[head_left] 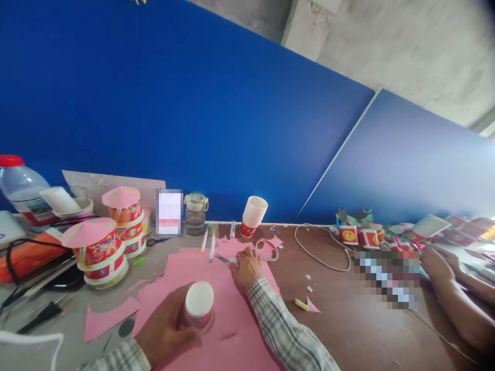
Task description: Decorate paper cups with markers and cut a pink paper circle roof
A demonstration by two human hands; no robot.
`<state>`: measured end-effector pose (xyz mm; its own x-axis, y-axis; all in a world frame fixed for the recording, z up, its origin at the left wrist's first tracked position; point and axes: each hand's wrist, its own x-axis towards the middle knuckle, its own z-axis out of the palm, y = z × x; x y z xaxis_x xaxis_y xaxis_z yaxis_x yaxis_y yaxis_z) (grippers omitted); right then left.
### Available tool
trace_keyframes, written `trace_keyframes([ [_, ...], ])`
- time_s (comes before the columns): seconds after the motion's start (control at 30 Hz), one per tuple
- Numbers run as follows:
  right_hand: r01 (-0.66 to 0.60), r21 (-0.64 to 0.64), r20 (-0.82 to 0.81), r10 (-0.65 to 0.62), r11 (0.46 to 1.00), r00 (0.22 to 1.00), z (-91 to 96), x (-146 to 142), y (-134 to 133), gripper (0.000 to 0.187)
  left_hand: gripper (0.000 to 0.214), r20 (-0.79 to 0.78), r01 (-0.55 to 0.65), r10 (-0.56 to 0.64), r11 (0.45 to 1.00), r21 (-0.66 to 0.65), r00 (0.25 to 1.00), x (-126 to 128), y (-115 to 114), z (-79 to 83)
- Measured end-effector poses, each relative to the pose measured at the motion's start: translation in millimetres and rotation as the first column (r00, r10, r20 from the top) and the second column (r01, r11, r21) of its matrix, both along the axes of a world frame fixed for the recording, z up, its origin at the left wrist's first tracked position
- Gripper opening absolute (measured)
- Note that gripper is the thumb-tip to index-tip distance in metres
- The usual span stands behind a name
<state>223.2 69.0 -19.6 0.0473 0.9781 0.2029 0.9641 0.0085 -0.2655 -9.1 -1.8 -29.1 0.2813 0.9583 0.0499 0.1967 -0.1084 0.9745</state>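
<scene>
My left hand [168, 322] is wrapped round a small red-and-white paper cup [199, 301], its white round end facing up, low over a large sheet of pink paper [228, 337]. The fingers behind the cup are hidden. Farther out on the sheet, my right hand [247, 268] lies palm down with curled fingers over a pair of scissors [223, 258]. The blades stick out to the left from under the thumb; the handles are covered. Two markers [212, 245] lie just beyond, and a pale ring-shaped strip [274, 252] sits right of the fingers.
Pink-roofed models made of cups [101, 250] stand at left, near a large bottle [29, 198] and another pair of scissors [157, 240]. A blurred screen [169, 212], glass jar [196, 215] and stacked cups [254, 214] line the blue partition. At right are a cable [323, 263] and another person's hands [439, 265].
</scene>
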Motion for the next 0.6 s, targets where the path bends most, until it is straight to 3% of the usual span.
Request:
trace_keyframes([
  [0.17,0.014,0.022,-0.044,-0.013,1.0,0.999,-2.2,-1.6,-0.5,0.019,0.073,-0.055,0.069,-0.062,0.987,0.146,0.997,1.3,-0.6,5.5],
  [0.43,0.012,0.029,-0.078,-0.01,1.0,0.997,-6.8,0.6,4.0,0.017,0.075,-0.127,0.005,0.015,0.988,0.155,0.992,-3.1,1.1,-5.5],
  [0.6,0.038,0.048,-0.098,-0.033,0.998,0.995,-5.6,2.2,7.8,0.029,0.076,-0.168,-0.01,0.041,0.983,0.181,0.985,-3.1,-0.2,-3.9],
])
